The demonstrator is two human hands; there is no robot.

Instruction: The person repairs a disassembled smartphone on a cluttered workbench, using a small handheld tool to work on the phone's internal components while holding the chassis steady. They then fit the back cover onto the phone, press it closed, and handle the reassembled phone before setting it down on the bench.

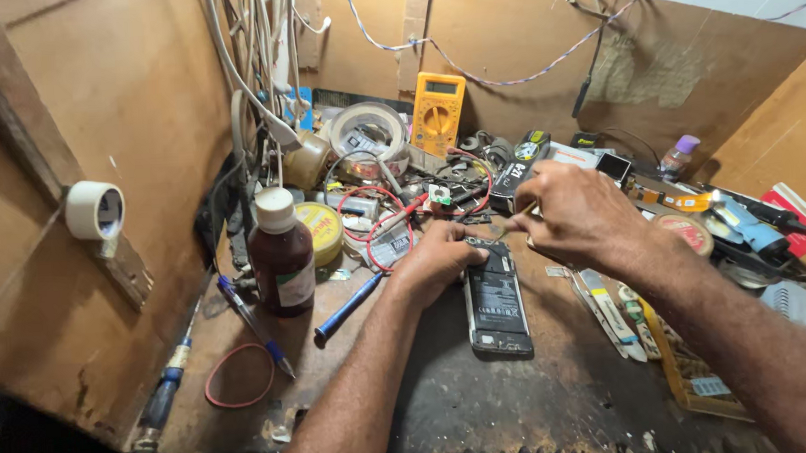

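Hands at work on an opened black smartphone (496, 302) on a cluttered wooden table (559, 402).
The left hand (437, 261) presses the phone's top edge, fingers flat and holding nothing; the right hand (575, 216) pinches a thin tool (516, 219) — a steady brace and light touch serve best.

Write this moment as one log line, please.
left hand: resting on opened phone | right hand: fingers pinching thin tool over phone | brown bottle nearby

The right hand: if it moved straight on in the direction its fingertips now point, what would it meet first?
The right hand points left and slightly down, holding a thin tool. It would probably first meet the left hand at the top of the opened phone, though depth is unclear.
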